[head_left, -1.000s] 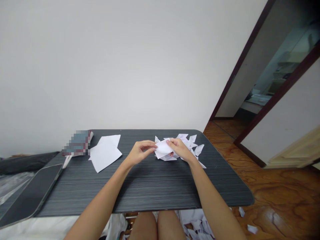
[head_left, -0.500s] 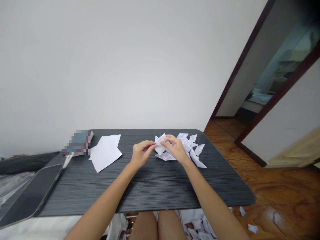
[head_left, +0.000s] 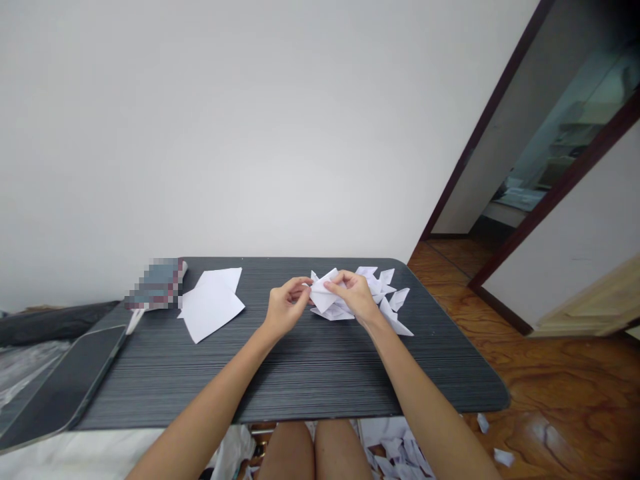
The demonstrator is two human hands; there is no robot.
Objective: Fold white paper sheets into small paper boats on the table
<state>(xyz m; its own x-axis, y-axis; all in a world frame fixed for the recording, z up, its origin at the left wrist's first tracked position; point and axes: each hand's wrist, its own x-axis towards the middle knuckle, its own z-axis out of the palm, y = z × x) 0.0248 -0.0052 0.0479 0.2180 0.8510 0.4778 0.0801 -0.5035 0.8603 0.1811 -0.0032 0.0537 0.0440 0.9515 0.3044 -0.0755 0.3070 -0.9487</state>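
A white folded paper [head_left: 324, 293] is held up between my two hands above the dark table. My right hand [head_left: 356, 297] grips its right side, with the thumb across the front and the fingers behind. At the paper's left tip, the thumb and forefinger of my left hand [head_left: 286, 308] close in a pinch; the exact contact is small and hard to make out. Right behind and below lies a pile of folded white paper pieces [head_left: 395, 320], partly covered by my right hand and the held paper.
Flat white paper sheets [head_left: 213, 308] overlap on the left of the table [head_left: 320, 380]. A blurred-out bluish object [head_left: 156, 285] sits at the far left corner, near a dark tablet-like slab [head_left: 65, 387]. More folded papers [head_left: 400, 457] lie below the table, and scraps [head_left: 504, 457] on the wooden floor.
The held paper has turned slightly and shifted a little to the right. My right hand has moved slightly right with it, and my left fingers have loosened and re-placed at the tip.
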